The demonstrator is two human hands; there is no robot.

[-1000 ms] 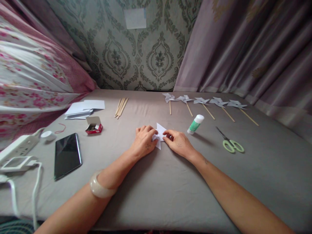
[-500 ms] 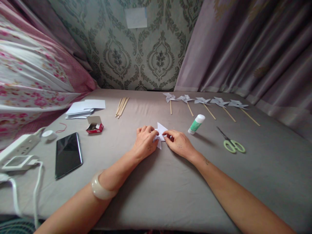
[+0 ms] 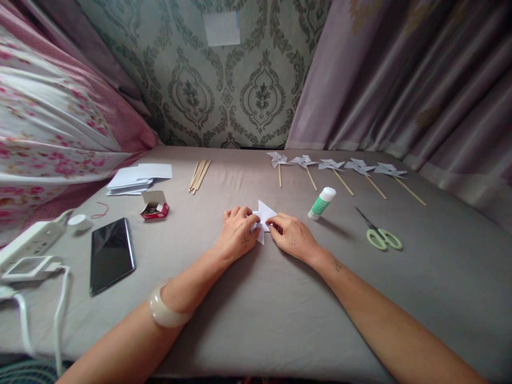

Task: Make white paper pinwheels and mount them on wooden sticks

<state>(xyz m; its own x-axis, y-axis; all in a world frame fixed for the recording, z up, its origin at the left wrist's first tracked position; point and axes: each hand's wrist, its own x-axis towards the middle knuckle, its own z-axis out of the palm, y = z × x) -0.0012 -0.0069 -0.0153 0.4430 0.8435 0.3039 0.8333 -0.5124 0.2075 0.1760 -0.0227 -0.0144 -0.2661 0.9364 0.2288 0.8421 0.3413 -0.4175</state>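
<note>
A white paper pinwheel (image 3: 264, 212) lies on the grey cloth between my two hands, its pointed blades sticking out above and below. My left hand (image 3: 239, 230) grips its left side with curled fingers. From the right, my right hand (image 3: 293, 234) pinches the paper near the pinwheel's middle, thumb and fingertips close together. Parts of the blades are hidden under my fingers. Just right of my right hand a green and white glue stick (image 3: 322, 203) stands upright with its cap on. Scissors with light green handles (image 3: 380, 238) lie farther right.
Several finished pinwheels on sticks (image 3: 332, 165) lie in a row at the back right. Loose wooden sticks (image 3: 200, 176) and a stack of white paper (image 3: 134, 178) lie at the back left. Nearer are a small red box (image 3: 155, 207), a phone (image 3: 112, 256) and a power strip (image 3: 34, 240).
My right fingertips have shifted very slightly left on the pinwheel's middle. My left hand keeps its hold, and the other things stay where they were.
</note>
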